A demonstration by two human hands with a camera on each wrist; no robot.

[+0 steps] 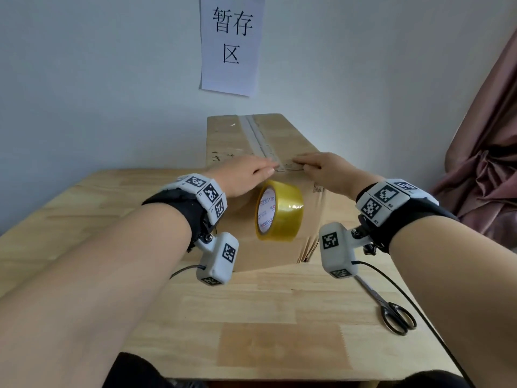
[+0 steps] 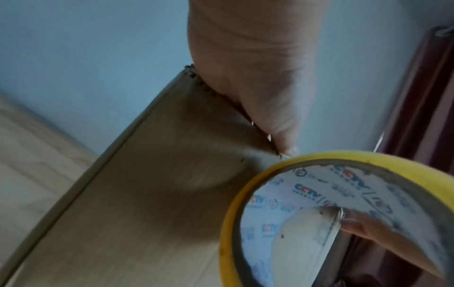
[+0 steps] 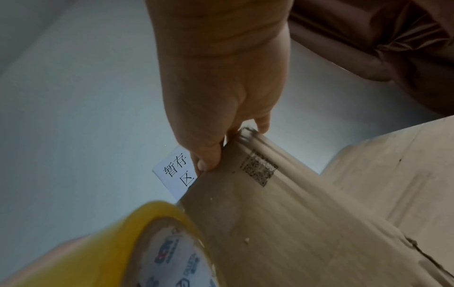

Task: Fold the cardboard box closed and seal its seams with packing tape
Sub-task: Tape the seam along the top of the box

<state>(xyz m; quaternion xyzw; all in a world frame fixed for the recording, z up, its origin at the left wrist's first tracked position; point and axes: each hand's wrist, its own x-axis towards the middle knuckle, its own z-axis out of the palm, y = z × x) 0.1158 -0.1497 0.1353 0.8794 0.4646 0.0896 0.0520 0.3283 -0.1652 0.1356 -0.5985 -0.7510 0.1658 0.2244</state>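
Note:
The closed cardboard box (image 1: 282, 135) stands on the wooden table, its far end near the wall. A strip of clear tape (image 1: 258, 138) runs along its top centre seam. My left hand (image 1: 249, 172) and right hand (image 1: 319, 165) lie with straight fingers on the top at the near edge, on either side of the seam, pressing the tape end. The yellow tape roll (image 1: 279, 211) hangs against the box's front face below the hands; neither hand holds it. In the left wrist view my left hand (image 2: 258, 87) lies over the box edge above the roll (image 2: 343, 213). In the right wrist view the thumb of my right hand (image 3: 221, 97) touches the box (image 3: 282, 223) at its top edge.
Black-handled scissors (image 1: 387, 310) lie on the table (image 1: 251, 303) at the right, near a cable. A paper sign (image 1: 232, 43) hangs on the wall behind the box. A pink curtain (image 1: 489, 163) hangs at the far right.

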